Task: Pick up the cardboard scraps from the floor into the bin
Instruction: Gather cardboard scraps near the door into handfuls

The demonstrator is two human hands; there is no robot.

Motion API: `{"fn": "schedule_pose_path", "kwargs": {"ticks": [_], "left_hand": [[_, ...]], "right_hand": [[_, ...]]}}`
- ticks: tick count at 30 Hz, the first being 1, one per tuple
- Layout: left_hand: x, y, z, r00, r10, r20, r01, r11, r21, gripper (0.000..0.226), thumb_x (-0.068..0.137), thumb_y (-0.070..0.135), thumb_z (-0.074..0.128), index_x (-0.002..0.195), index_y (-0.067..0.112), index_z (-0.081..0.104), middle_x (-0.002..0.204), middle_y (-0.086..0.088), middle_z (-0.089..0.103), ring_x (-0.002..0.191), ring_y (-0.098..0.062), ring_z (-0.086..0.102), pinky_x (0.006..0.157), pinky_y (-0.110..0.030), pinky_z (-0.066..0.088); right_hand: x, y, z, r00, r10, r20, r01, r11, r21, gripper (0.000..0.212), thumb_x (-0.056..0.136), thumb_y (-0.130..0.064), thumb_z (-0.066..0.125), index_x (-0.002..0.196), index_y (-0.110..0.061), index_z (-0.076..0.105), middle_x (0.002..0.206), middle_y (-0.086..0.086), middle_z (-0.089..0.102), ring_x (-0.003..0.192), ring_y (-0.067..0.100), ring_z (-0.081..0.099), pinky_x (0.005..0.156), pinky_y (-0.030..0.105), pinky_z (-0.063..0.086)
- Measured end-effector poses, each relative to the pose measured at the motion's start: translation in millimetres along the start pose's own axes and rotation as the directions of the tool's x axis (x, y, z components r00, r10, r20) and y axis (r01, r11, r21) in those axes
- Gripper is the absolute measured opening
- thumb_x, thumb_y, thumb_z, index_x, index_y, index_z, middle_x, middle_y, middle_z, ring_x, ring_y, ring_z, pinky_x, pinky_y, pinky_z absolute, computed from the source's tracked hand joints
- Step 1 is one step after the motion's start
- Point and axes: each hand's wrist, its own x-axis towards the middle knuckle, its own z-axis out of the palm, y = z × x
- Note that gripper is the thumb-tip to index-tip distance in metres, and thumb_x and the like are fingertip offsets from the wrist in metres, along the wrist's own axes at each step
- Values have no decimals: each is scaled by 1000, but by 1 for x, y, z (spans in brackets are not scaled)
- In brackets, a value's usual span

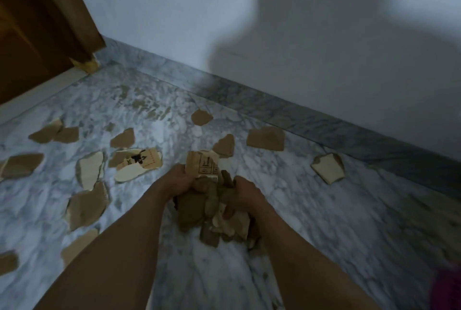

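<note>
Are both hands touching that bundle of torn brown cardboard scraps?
Touching. The head view shows the left hand and right hand gripping the bundle of torn brown cardboard scraps from either side.

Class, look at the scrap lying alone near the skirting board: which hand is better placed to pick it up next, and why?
The right hand. That lone scrap lies on its side of the floor. The left hand would have to cross over. Both hands already hold a bundle of scraps, so the grip would be awkward.
</note>
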Motion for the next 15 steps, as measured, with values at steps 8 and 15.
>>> {"fn": "schedule_pose_path", "kwargs": {"ticks": [8, 15], "left_hand": [[-35, -5, -7, 998, -9, -69, -17, 927, -375, 49, 72, 15, 85, 118, 17, 69, 111, -14, 74, 103, -39, 69, 84, -57, 59], [-37, -11, 53, 994, -76, 77, 74, 997, 24, 79, 50, 36, 96, 122, 23, 68, 117, -3, 72, 108, -27, 67, 92, -48, 58]], "right_hand": [[-15, 90, -121, 948, 287, -138, -92, 660, 746, 84, 48, -11, 98, 123, -9, 61, 110, 12, 70, 96, 33, 68, 80, 47, 59], [-20, 152, -180, 896, 441, -41, -300, 672, 677, 44, 87, -8, 74, 127, 3, 60, 122, 17, 63, 102, 35, 57, 90, 45, 49]]}}
